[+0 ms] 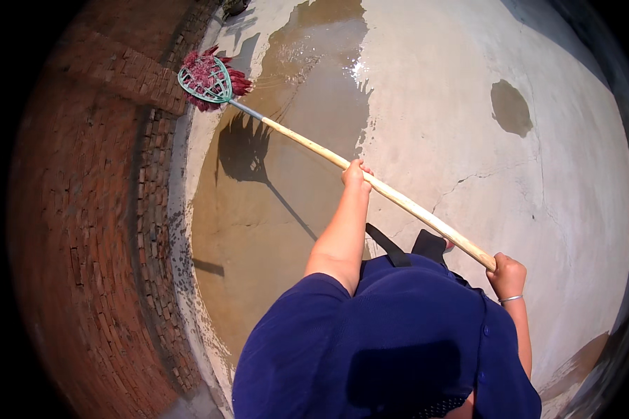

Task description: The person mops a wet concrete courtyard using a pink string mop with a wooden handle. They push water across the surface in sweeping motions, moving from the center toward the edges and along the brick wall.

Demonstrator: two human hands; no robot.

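Left hand (357, 172): wrapped around the pole near mid-length, arm reaching almost straight toward 1 o'clock.
Right hand (508, 276): closed in a fist at the pole's butt, 4 o'clock; forearm upright beneath it, silver bangle (511, 299) at the wrist.
Mop (426, 218): held across the body, long axis running from 4 to 10 o'clock, head pointing to 10.
Mop head (206, 78): green openwork frame, dark red strands, lifted off the ground.
Concrete floor (440, 91): wet patch (314, 181) toward 11 o'clock.
Brick wall (84, 209): 9 o'clock.
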